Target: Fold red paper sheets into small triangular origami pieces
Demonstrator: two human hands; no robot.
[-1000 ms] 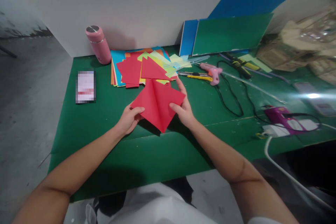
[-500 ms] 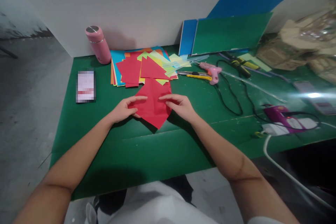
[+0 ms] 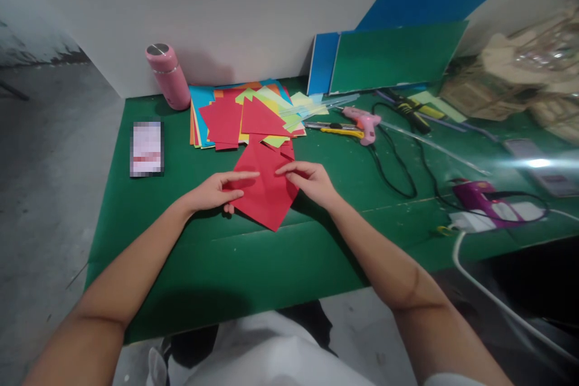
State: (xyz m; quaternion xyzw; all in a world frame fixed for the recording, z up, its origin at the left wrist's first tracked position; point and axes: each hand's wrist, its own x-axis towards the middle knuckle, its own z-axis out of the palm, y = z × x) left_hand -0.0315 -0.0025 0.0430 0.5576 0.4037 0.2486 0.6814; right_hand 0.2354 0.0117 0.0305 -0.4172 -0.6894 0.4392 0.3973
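A square sheet of red paper (image 3: 266, 199) lies at a diamond angle on the green table, one corner toward me, with faint creases across it. My left hand (image 3: 219, 191) grips its left side, thumb and stretched forefinger on top and other fingertips at the underside. On the right, my right hand (image 3: 310, 181) pinches the paper near its right edge, its forefinger resting on the upper face. Just beyond the sheet, several cut red pieces (image 3: 221, 123) lie on a pile of coloured paper (image 3: 202, 132).
A pink bottle (image 3: 170, 81) and a blurred-out phone-like object (image 3: 147, 149) stand left. To the right lie a utility knife (image 3: 341, 131), a pink glue gun (image 3: 365, 123) with its cord, clear sticks, and a purple power strip (image 3: 479, 202). A green board (image 3: 398, 57) leans on the wall.
The red sheet now lies flatter and more open, its near corner a little closer to me. My left fingers have straightened slightly; my right hand has barely moved.
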